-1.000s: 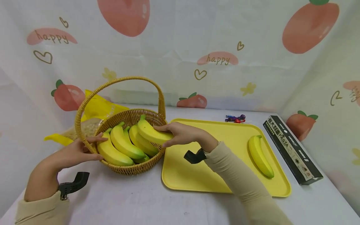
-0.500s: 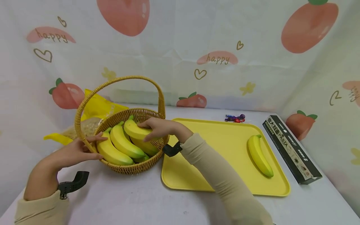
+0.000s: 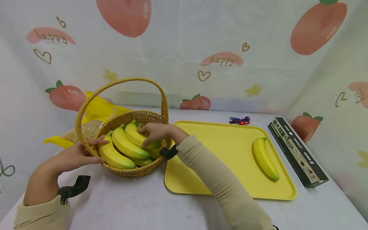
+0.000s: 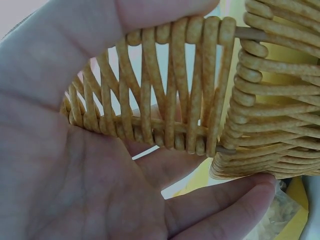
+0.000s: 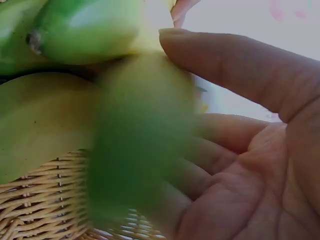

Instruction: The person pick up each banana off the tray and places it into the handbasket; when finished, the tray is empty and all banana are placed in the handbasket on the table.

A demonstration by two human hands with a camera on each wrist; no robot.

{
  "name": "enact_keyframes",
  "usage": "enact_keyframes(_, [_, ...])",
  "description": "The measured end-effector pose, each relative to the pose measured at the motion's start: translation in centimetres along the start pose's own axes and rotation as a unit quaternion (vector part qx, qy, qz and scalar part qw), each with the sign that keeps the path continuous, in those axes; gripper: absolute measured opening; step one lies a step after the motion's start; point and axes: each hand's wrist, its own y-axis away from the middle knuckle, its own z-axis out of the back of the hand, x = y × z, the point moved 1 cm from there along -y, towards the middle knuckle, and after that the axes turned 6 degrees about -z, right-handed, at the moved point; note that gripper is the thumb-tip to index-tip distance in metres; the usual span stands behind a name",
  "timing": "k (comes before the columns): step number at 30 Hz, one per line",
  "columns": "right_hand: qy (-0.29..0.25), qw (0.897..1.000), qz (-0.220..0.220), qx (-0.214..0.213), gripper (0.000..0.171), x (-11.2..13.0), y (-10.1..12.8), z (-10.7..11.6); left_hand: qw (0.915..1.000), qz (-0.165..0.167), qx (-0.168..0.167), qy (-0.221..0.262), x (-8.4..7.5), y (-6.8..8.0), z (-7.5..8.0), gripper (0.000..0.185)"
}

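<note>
A wicker basket (image 3: 130, 173) with a tall arched handle holds several yellow bananas with green tips. My left hand (image 3: 72, 156) grips the left foot of the handle at the rim; the left wrist view shows woven wicker (image 4: 170, 85) between thumb and fingers. Inside the basket, my right hand (image 3: 161, 131) holds a banana (image 3: 133, 133) at the right end of the row, over other bananas. Close up in the right wrist view, this banana's green end (image 5: 142, 145) is blurred, with my thumb on one side and fingers on the other.
Right of the basket lies a yellow tray (image 3: 207, 179) with one banana (image 3: 265, 159) near its right side. Past it is a black pasta box (image 3: 297, 151). Wrapped lollipops (image 3: 240, 120) lie behind the tray, and a yellow bag (image 3: 100, 107) behind the basket.
My right hand has moved left and down with the banana, from the basket's right rim to in among the other bananas. My left hand has stayed on the handle.
</note>
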Motion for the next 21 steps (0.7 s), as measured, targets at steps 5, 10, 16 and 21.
enact_keyframes(5, [-0.021,0.999,-0.013,0.023,0.064,0.1,0.0,-0.3,1.0,-0.003,-0.005,0.006,0.0,0.2,0.0,0.06])
enact_keyframes(10, [-0.052,0.998,-0.029,0.026,0.063,0.2,0.1,-0.3,1.0,0.009,-0.005,0.0,-0.1,0.3,0.0,0.061])
enact_keyframes(16, [-0.034,0.999,-0.014,0.005,0.062,-0.1,0.8,0.1,0.9998,0.014,-0.003,-0.012,-0.4,0.3,-0.2,0.062])
enact_keyframes(21, [-0.052,0.998,0.023,-0.011,0.063,-0.3,2.4,0.5,0.9999,0.013,-0.004,-0.009,-0.6,0.4,-0.3,0.062])
